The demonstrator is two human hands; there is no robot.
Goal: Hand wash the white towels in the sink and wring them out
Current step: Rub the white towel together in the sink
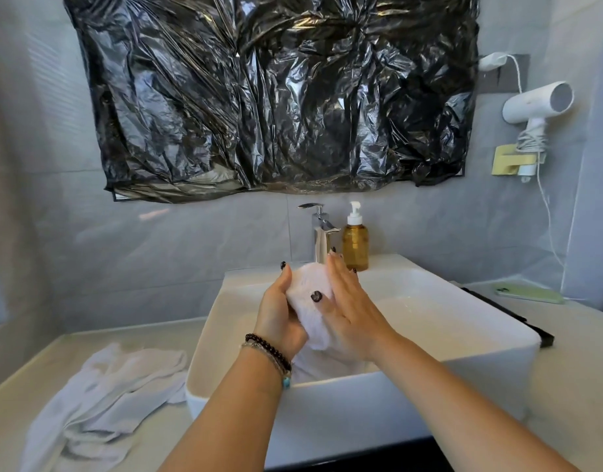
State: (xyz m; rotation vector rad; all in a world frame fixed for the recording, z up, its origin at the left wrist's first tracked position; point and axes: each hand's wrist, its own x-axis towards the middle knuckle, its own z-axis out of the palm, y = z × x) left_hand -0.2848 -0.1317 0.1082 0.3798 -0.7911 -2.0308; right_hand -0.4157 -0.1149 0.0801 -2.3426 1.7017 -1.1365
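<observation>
Over sink (497,349), centre frame: bunched white towel (310,294) pressed between both hands. Left hand (279,315) cups and grips it; right hand (347,308) flat against it, fingers straight. Second towel (102,400) crumpled on counter (565,386) at 8 o'clock of sink.

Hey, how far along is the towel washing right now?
Done: nothing I can confirm; no towel is visibly finished. In hand: the left hand grips a bunched white towel above the sink, with the right hand pressed flat against it, so it is being rubbed or squeezed. Left: more white cloth lies crumpled on the counter left of the basin; I can't tell whether it's been washed.
</observation>
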